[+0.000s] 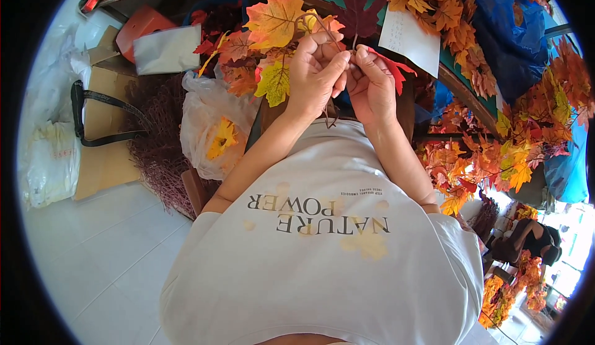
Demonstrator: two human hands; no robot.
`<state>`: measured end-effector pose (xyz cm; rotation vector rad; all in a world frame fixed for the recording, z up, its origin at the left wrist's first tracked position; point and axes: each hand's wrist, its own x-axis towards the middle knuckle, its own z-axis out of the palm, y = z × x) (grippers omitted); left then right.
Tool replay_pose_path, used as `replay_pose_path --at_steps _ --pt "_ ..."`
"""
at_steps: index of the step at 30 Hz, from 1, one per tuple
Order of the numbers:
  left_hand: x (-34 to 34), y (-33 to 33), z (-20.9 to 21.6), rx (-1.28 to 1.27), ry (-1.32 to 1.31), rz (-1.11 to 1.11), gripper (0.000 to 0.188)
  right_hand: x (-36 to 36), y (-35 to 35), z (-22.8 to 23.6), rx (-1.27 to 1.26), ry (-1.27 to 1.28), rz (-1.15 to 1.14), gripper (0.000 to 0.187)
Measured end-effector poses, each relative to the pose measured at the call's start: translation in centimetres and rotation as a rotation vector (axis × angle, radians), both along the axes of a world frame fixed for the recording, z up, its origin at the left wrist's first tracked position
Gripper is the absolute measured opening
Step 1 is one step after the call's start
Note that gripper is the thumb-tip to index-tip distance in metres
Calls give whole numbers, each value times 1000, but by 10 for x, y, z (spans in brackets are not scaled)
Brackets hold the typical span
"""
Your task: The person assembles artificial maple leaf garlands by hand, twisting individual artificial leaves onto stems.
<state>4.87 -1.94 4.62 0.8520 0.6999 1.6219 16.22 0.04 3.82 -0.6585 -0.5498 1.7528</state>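
Note:
Both hands meet in front of my chest, fingertips almost touching. My left hand (312, 77) is closed round the thin brown stem (310, 17) of an artificial maple branch, which curls up above the fingers. Left of that hand spread an orange-yellow maple leaf (273, 19) and a yellow-green one (273, 82). My right hand (374, 91) pinches the pale stalk of a dark maroon maple leaf (357, 10) that points away from me. Behind the right fingers a red leaf (396, 69) shows in part. The exact joint between stalk and stem is hidden by the fingertips.
A green-topped table (455, 66) curves ahead, carrying orange leaf garlands (437, 1), a paper sheet (409, 38) and blue plastic (508, 41). To the left are a plastic bag (214, 106), a bundle of purplish twigs (158, 140) and a cardboard box (105, 165). Another person (524, 243) is far right.

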Motion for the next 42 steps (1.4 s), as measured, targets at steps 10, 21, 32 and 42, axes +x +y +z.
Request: replay_pose_path --at_steps 10,21,32,42 --pt "1 0 -4 -15 3 -24 26 3 1 -9 -25 40 36 9" --pt "1 1 -3 4 49 -2 25 -3 0 -9 -65 69 -18 8" --pt "1 3 -9 5 64 -3 24 -3 -1 -8 -59 69 33 12" --pt "2 2 -12 16 54 25 23 -4 -3 -14 70 -22 -69 9"
